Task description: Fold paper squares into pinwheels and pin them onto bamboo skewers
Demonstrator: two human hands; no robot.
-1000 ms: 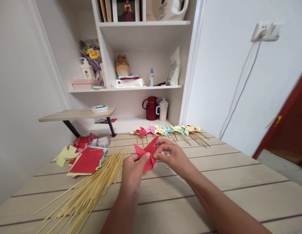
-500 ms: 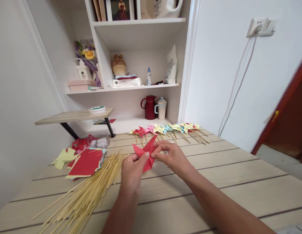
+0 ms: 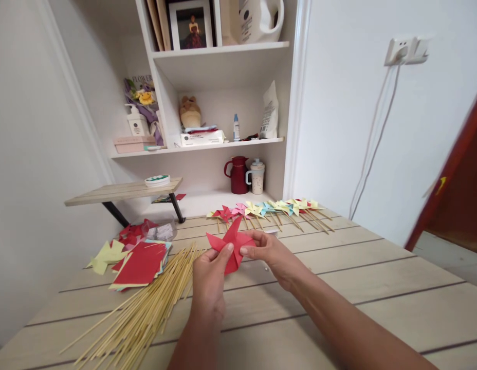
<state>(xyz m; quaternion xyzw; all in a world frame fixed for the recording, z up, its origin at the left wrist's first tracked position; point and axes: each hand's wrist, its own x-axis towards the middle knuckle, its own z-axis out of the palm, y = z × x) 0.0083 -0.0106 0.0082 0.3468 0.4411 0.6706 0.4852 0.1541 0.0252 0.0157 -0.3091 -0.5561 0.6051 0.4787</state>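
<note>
I hold a red paper pinwheel (image 3: 231, 245) above the wooden worktop (image 3: 377, 288) with both hands. My left hand (image 3: 209, 275) pinches its lower edge, thumb on the front and the other fingers curled behind the paper. My right hand (image 3: 271, 252) grips its right side, thumb pressed on the red fold near the middle. Just left of my left hand lies a loose heap of bamboo sticks (image 3: 146, 308), spread flat across the boards. Beyond them sits a stack of coloured paper squares (image 3: 140, 263) with a red sheet on top, and yellow cut pieces (image 3: 105, 254) lie beside it. At the far edge of the worktop, a row of finished pinwheels (image 3: 269, 208) on sticks lies side by side, in red, pink, yellow and blue.
</note>
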